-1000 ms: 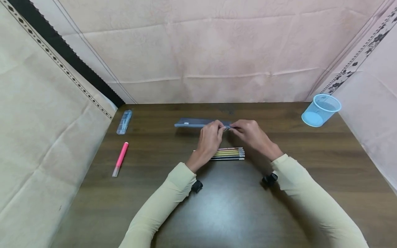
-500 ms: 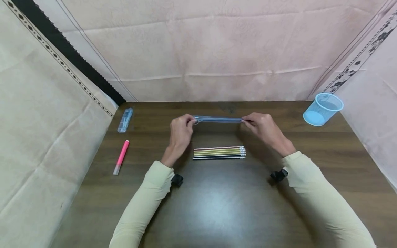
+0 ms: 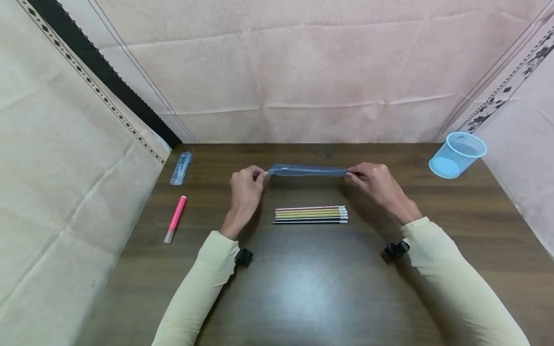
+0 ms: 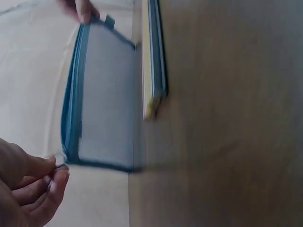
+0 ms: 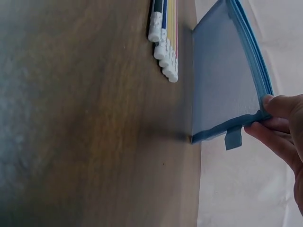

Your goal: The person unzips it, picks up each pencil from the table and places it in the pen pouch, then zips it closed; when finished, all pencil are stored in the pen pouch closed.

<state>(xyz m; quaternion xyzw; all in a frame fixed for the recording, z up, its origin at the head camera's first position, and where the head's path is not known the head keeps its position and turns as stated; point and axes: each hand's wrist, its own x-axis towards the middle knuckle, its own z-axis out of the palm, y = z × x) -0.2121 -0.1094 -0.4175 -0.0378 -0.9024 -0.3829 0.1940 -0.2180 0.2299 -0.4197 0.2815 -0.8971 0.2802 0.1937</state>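
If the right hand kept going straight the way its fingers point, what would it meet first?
The blue pouch: the right hand already pinches one corner of it. What lies beyond is unclear, since depth is hard to judge.

Two hands are counted, the left hand (image 3: 245, 192) and the right hand (image 3: 382, 186), and one blue pouch (image 3: 307, 170) is held between them. On the near side of it, at least five pencils (image 3: 310, 212) can be counted; the exact number cannot be told. One pink marker (image 3: 176, 216) and one clear blue case (image 3: 181, 168) are seen at the left, and one blue cup (image 3: 457, 156) at the far right.
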